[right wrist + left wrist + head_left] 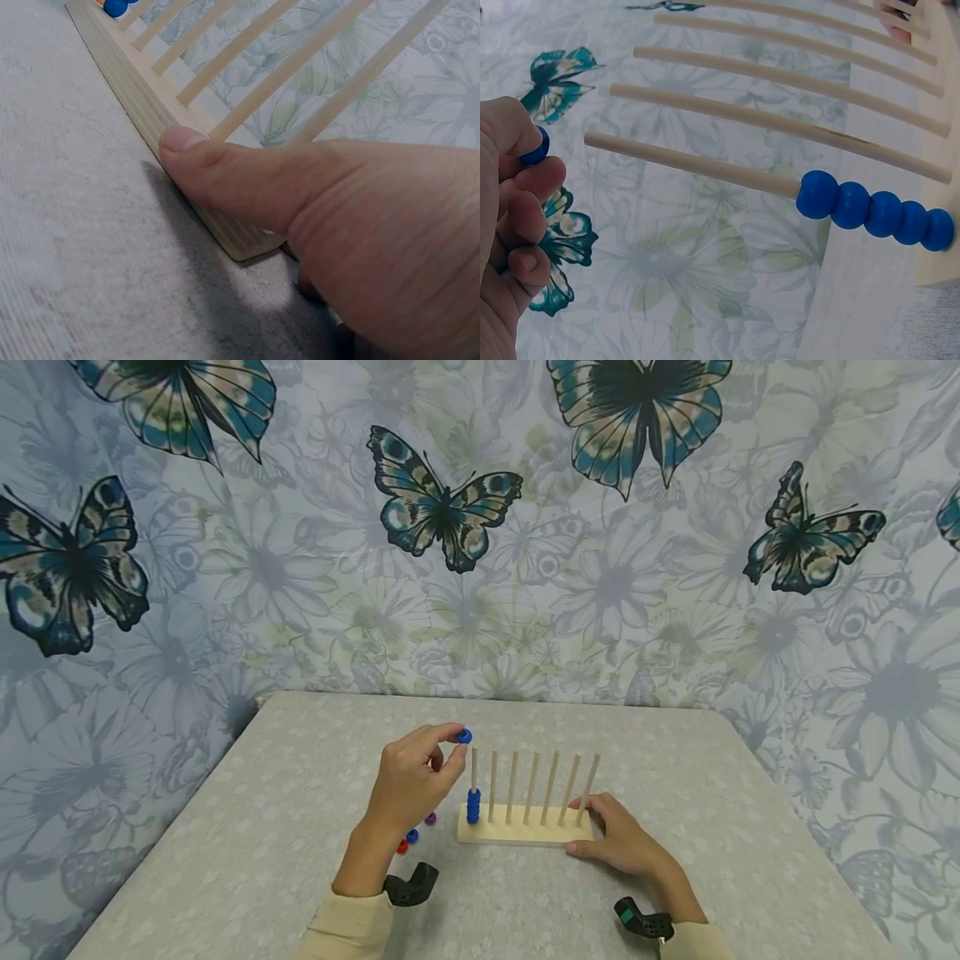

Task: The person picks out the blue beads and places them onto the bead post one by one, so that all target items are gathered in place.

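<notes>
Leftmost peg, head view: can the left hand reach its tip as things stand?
Likely yes: the left hand pinches a blue bead close to the leftmost peg, its tip bare, nothing visible between.

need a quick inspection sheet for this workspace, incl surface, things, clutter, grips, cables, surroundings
Surface: patterned table covering, pale.
Job's things: wooden rack with seven pegs; five stacked beads, blue, on the leftmost peg; loose purple bead, blue bead and red bead left of the rack.
Clutter: nothing seen.
Grips: left hand pinches another blue bead near that peg's tip, not on it; right hand holds the rack's right end.
Cables: nothing seen.
Surroundings: butterfly-and-flower backdrop.
</notes>
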Demonstrator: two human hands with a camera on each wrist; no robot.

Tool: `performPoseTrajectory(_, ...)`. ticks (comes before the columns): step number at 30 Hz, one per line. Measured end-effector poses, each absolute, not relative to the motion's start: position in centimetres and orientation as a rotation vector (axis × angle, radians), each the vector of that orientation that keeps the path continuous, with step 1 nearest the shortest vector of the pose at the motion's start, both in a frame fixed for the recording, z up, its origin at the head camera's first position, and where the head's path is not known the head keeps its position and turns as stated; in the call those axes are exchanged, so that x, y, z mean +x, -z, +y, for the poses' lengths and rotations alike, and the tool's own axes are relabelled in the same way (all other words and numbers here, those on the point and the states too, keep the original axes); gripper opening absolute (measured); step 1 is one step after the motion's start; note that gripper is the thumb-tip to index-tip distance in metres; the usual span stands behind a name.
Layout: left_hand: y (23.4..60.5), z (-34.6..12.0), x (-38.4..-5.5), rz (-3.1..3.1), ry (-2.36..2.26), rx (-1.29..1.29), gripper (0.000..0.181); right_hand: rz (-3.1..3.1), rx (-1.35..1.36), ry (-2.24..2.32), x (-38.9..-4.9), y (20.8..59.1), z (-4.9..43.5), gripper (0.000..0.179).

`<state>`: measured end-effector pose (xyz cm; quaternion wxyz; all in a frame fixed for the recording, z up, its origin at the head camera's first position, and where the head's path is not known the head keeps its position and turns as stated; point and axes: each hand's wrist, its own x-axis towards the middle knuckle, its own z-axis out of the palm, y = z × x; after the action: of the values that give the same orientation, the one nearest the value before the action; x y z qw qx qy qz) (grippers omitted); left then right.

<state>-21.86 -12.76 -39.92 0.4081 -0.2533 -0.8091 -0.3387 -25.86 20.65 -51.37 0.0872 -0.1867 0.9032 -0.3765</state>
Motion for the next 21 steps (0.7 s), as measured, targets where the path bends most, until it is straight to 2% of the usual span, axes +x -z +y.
performPoseTrajectory(21, 40.59, -12.12, -21.99, -2.105, 0.827, -0.653, 0.023, 2.689, -0.548, 1.141, -25.77, 51.45, 20.61, 0.061)
